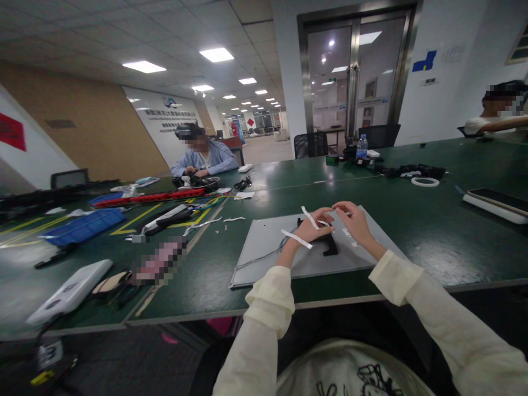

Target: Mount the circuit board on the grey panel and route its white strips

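My left hand point(312, 224) is over a flat light grey panel point(264, 236), with its fingers curled toward the thumb. One white strip point(297, 239) lies across its wrist and another white strip point(309, 216) crosses the back of the hand. My right hand point(355, 221) is close by, fingers bent and drawn together, its tips almost meeting the left fingertips. Anything pinched between them is too small to make out. Beneath the hands, a black bracket-like part point(330, 246) rests on the panel, partly hidden. A thin grey cable point(264, 256) runs over the panel's left side.
Left on the green table are a blue tray point(84, 226), a white device point(70, 292) and a red strip point(165, 196). A tape roll point(424, 181), a water bottle point(362, 147) and a phone point(501, 201) lie to the right. Two other people sit around the table.
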Demonstrator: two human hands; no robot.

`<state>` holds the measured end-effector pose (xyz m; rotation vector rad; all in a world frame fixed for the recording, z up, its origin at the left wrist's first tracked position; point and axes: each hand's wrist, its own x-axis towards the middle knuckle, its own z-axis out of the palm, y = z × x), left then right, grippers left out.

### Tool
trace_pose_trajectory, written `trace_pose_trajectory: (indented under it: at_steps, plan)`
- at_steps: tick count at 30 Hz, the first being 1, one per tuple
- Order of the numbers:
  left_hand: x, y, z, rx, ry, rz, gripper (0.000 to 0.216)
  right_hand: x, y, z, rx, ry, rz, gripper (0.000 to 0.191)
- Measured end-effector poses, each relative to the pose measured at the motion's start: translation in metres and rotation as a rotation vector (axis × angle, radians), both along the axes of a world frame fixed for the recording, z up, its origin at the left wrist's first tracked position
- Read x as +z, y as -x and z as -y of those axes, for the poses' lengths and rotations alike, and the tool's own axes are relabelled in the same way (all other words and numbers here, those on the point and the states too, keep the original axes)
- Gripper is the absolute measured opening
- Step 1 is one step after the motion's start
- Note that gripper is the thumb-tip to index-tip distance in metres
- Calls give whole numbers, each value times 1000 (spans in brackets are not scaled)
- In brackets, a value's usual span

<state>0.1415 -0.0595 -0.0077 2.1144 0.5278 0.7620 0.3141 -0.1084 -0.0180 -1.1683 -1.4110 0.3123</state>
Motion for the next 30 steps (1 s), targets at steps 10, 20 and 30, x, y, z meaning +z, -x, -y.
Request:
trace_pose_trajectory:
  at_steps: [10,20,30]
  plan:
    - [-3,-2,2,214,-440,-90,92,3,4,3,67,-1,24,35]
    - [-17,-2,0,243,-611,-204,103,5,7,5,87,-48,30,33]
    - [-6,-7,22,20,-476,-353,76,7,3,8,376,39,157,38]
